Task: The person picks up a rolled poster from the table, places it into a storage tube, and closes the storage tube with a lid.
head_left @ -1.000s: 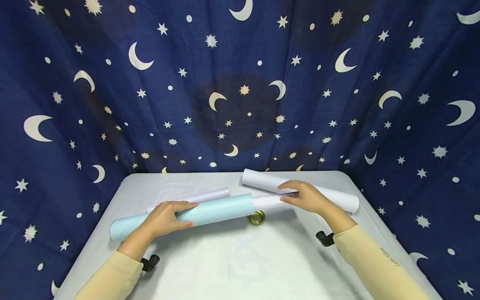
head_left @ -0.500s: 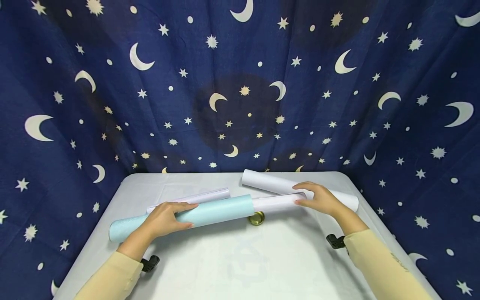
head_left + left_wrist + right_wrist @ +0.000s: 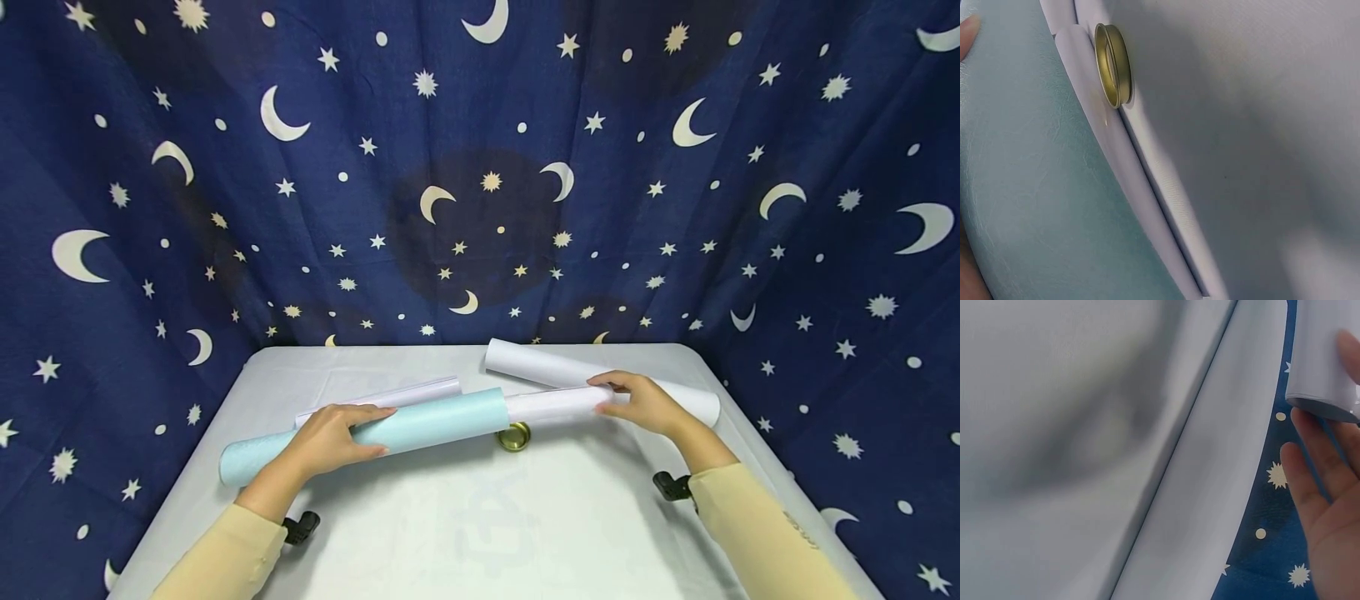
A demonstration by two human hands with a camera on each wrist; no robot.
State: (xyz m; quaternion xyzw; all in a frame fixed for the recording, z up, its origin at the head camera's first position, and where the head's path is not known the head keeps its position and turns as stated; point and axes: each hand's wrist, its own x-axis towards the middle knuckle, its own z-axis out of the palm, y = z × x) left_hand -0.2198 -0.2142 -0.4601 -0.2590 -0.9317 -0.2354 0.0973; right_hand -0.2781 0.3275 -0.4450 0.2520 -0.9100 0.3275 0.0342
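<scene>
No legible text. Small lettering (image 3: 801,531) on right sleeve (image 3: 750,517): too small to read. Faint marks (image 3: 489,533) on near part of white worktop (image 3: 592,500): unreadable.

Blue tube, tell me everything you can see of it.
The blue tube is a long, pale blue cylinder with a slightly glossy, finely creased surface. It runs slantwise from left to right, its right end higher in the head view. A white roll sticks out of that end. The left hand grips the tube near its middle. Whether its left end is capped, or it touches the table, I can't tell.
</scene>
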